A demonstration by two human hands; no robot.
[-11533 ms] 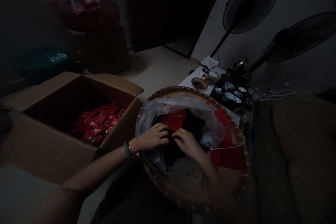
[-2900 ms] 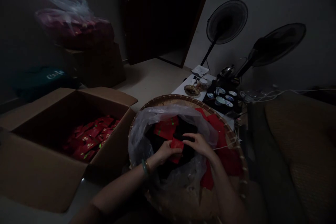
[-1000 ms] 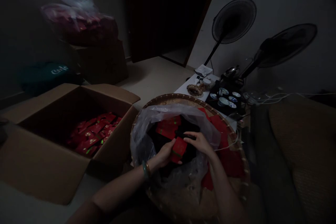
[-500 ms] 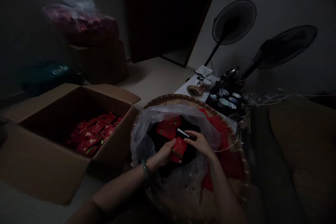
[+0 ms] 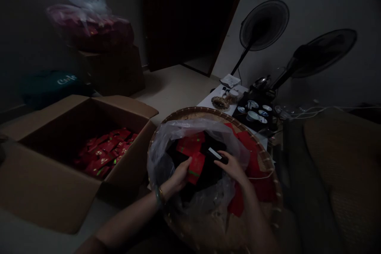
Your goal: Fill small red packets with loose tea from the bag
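My left hand (image 5: 180, 174) is closed on the edge of a small red pouch (image 5: 196, 166) with a green stripe. Between the thumb and fingers of my right hand (image 5: 230, 164) is a small black flat object with a pale strip (image 5: 214, 153); its kind is unclear in the dim light. Both hands are over an open clear plastic bag (image 5: 160, 158) with a heap of black items inside. Another red pouch (image 5: 190, 143) lies on the black items, just beyond my left hand. The bag rests in a round woven bamboo tray (image 5: 208, 230).
Red pieces (image 5: 253, 154) lie at the tray's right side. An open cardboard box (image 5: 56, 186) with many red pouches (image 5: 108, 151) stands at left. Behind are a low table with a tea set (image 5: 253, 115), two fans (image 5: 264, 25) and a bagged stack on a carton (image 5: 113, 69).
My hands have drawn apart. The left one has shifted left with the red pouch, and the right one has moved right, carrying the black object away from it.
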